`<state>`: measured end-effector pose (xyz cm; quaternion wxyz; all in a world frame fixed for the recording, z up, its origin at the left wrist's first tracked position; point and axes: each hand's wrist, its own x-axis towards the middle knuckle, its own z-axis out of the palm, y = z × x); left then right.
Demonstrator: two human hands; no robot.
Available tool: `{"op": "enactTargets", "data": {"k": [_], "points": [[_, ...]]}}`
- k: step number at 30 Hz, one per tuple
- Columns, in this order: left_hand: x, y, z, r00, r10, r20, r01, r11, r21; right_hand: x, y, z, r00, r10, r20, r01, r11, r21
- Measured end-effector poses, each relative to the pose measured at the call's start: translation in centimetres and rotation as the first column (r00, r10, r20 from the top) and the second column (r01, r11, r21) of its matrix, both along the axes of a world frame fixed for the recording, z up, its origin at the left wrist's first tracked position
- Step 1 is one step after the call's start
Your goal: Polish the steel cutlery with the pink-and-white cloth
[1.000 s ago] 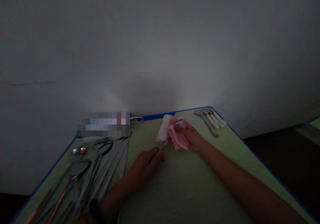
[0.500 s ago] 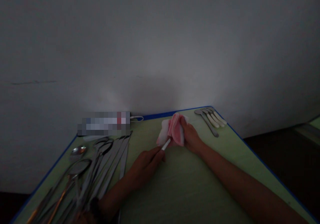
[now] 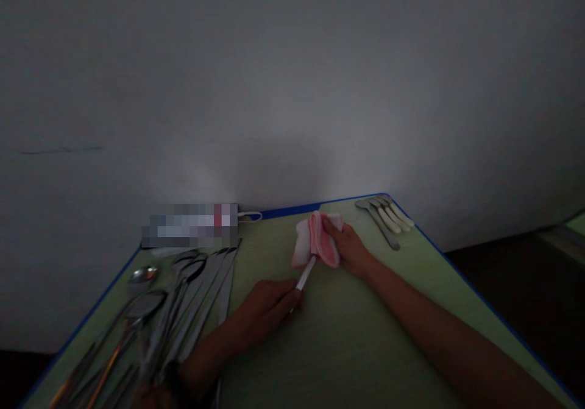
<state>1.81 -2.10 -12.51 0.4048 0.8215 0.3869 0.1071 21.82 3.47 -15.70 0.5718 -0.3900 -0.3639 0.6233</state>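
Observation:
My left hand (image 3: pixel 274 305) pinches the pale, slim handle (image 3: pixel 305 275) of a piece of cutlery in front of me. The other end of that piece is hidden inside a folded pink and white cloth (image 3: pixel 304 244), so its kind does not show. Closed around the cloth is my right hand (image 3: pixel 350 244), its thumb pressing on the pink fold. Both hands are over the middle of the green table (image 3: pixel 347 342).
Several spoons, ladles and long flat-handled utensils (image 3: pixel 183 311) lie in a pile at the left. At the far right corner are a grey spoon (image 3: pixel 379 226) and several white-handled pieces of cutlery (image 3: pixel 392 217). A blurred-out box (image 3: pixel 192 226) stands at the back left against the wall (image 3: pixel 292 80).
My left hand has drawn slightly down, and more of the handle shows below the cloth. The cloth has shifted a little, with my right thumb now further over its fold.

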Motion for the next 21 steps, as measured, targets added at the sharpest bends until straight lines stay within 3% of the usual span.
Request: {"op": "enactTargets", "data": {"k": [8,12,17,21], "points": [[-0.04,0.00,-0.23,1.000,0.023,-0.009,-0.022,0.997,0.068,0.36,0.19,-0.12,0.997,0.056,-0.061,-0.056,0.998,0.012],[0.09,-0.02,-0.42,0.999,0.039,-0.012,-0.037,0.993,0.111,-0.11,0.01,0.21,0.996,-0.029,-0.079,0.026,0.999,-0.033],[0.44,0.05,-0.61,0.999,0.034,-0.018,-0.032,0.995,0.095,-0.11,-0.16,0.45,0.992,-0.122,0.024,0.124,0.988,-0.092],[0.16,0.08,-0.27,0.999,0.012,-0.036,-0.009,0.996,0.087,-0.07,-0.19,0.67,0.990,-0.142,0.022,0.143,0.986,-0.087]]}}
